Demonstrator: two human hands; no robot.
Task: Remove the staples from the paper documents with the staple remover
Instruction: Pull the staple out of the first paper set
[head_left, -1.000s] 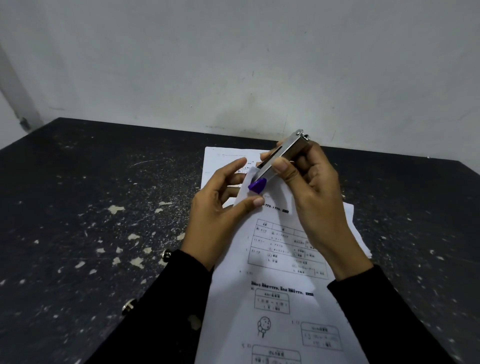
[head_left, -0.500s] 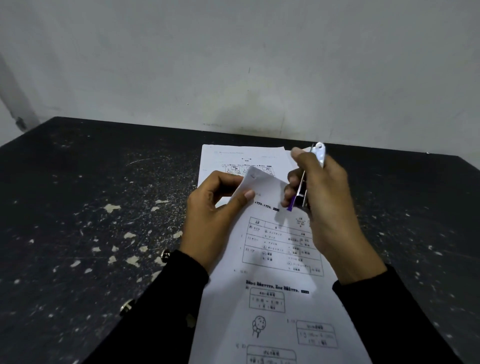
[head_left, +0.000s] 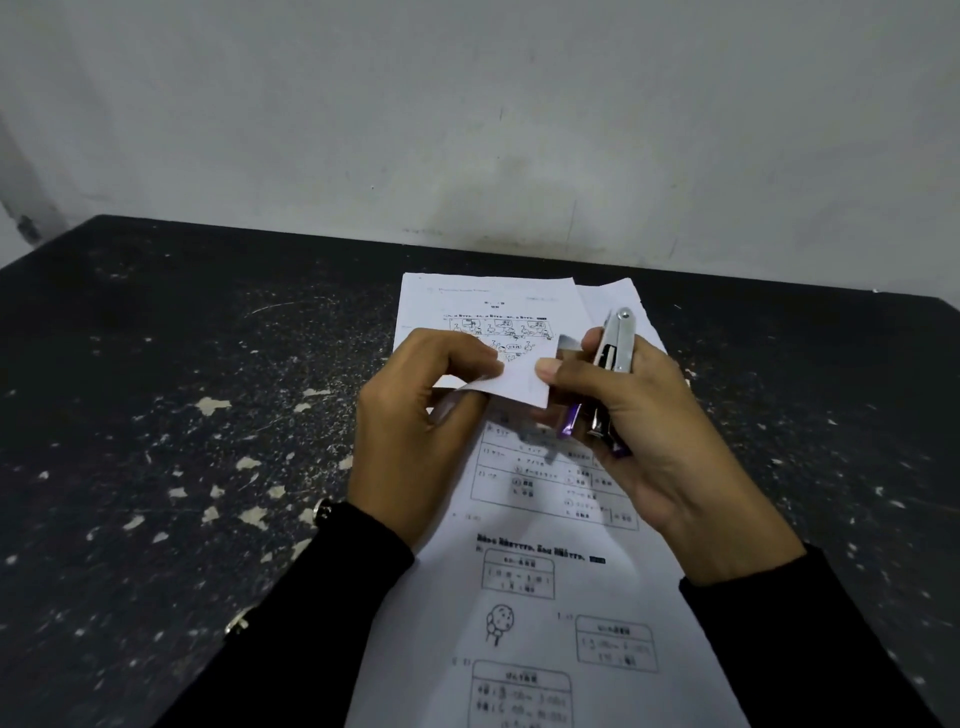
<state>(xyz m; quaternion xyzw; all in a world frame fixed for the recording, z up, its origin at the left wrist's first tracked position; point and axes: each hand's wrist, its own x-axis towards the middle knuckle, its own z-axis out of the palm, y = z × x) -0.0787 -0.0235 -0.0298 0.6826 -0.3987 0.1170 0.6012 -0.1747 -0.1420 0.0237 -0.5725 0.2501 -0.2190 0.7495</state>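
Observation:
White printed worksheets (head_left: 545, 587) lie on the black table, one sheet overlapping another (head_left: 467, 306) behind it. My left hand (head_left: 421, 431) pinches the folded-up top corner (head_left: 519, 382) of the near sheet. My right hand (head_left: 639, 441) holds a metal staple remover (head_left: 613, 358) with purple tips upright in its palm, and its thumb presses the same folded corner from the right. I cannot make out a staple; the fingers cover that spot.
The black table (head_left: 182, 389) is scuffed with pale chipped flecks on the left. A grey-white wall (head_left: 467, 130) rises directly behind the table's far edge. Black sleeves cover both forearms.
The staple remover has left the paper corner and swung upright into my right palm. My right thumb now presses the folded corner, which my left hand still pinches.

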